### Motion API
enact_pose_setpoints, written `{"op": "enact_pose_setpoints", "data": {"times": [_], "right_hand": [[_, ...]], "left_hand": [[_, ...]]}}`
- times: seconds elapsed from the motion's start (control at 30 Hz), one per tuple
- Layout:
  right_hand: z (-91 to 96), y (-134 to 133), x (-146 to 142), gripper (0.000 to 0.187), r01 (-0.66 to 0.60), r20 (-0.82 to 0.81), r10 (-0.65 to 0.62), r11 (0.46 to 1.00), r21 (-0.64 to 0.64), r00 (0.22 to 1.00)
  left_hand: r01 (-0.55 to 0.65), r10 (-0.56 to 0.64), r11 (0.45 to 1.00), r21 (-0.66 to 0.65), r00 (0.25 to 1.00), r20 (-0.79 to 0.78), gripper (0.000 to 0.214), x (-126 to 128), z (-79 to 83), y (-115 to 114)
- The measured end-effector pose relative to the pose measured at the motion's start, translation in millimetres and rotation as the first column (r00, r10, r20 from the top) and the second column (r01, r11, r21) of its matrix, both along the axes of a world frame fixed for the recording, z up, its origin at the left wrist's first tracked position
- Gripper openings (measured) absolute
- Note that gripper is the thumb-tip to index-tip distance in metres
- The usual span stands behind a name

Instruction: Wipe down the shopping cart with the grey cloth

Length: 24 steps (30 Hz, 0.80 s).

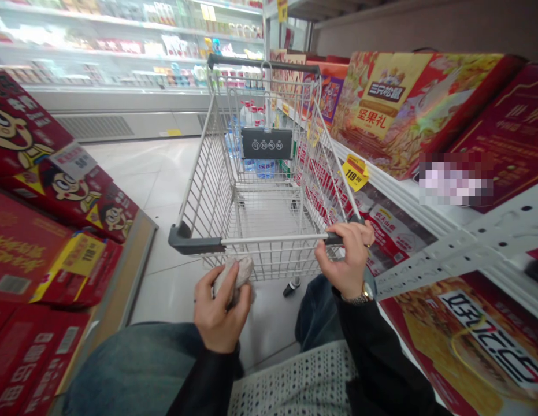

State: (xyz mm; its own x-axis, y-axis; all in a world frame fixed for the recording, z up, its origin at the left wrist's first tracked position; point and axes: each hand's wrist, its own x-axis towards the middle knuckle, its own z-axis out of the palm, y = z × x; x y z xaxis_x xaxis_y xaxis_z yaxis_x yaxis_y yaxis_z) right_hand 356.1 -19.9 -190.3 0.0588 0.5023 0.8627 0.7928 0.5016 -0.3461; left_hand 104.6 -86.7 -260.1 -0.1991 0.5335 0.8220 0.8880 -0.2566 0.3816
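Observation:
A grey wire shopping cart (216, 173) stands in front of me in a store aisle, its basket bare. My right hand (347, 254) is closed round the right end of the cart's near rim bar (269, 238). My left hand (221, 306) is lower, just under the cart's near edge, with its fingers wrapped round a crumpled grey-beige cloth (240, 271). I wear a watch on the right wrist and dark sleeves. My knees in blue jeans show below the hands.
Red gift boxes (47, 173) are stacked on the left. On the right, sloped white shelves (446, 231) hold red and gold boxes, with a yellow price tag (354, 172). A refrigerated display (121, 69) runs along the back. Bottled water (251, 118) stands beyond the cart. Pale tiled floor lies ahead left.

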Motion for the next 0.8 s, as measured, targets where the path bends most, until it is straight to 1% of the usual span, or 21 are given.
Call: {"op": "enact_pose_setpoints", "data": {"times": [0.13,0.2,0.33,0.53,0.6,0.73,0.8], "right_hand": [[0.3,-1,-1,0.021,-0.004,-0.002,0.004,1.000,-0.004,1.000],[0.0,0,-1,0.022,-0.003,0.000,0.003,1.000,-0.007,1.000],[-1.0,1,-2,0.022,-0.010,-0.008,0.010,0.999,-0.033,1.000],[-2.3,2,-2,0.022,-0.014,-0.006,0.013,0.999,-0.031,1.000],[-2.1,2,-2,0.022,-0.014,-0.011,0.014,0.999,-0.035,1.000],[0.2,0,-2,0.022,-0.011,-0.019,0.010,0.999,-0.039,1.000],[1.4,-1,-2,0.021,-0.004,-0.010,0.004,0.999,-0.038,1.000]], "left_hand": [[0.018,-0.017,0.999,-0.040,1.000,0.004,0.053,-1,-14.0,-1],[0.018,-0.019,0.999,-0.051,1.000,-0.009,0.056,-1,-14.6,-3],[0.053,-0.055,0.998,-0.041,0.997,-0.049,0.063,3,-9.7,-1],[0.090,-0.093,0.994,-0.058,0.995,-0.047,0.058,9,-17.7,5],[0.088,-0.092,0.993,-0.076,0.995,-0.043,0.057,9,-14.3,4],[0.074,-0.077,0.995,-0.059,0.996,-0.036,0.060,11,-0.3,3],[0.068,-0.069,0.996,-0.054,0.997,-0.029,0.060,11,0.9,4]]}}
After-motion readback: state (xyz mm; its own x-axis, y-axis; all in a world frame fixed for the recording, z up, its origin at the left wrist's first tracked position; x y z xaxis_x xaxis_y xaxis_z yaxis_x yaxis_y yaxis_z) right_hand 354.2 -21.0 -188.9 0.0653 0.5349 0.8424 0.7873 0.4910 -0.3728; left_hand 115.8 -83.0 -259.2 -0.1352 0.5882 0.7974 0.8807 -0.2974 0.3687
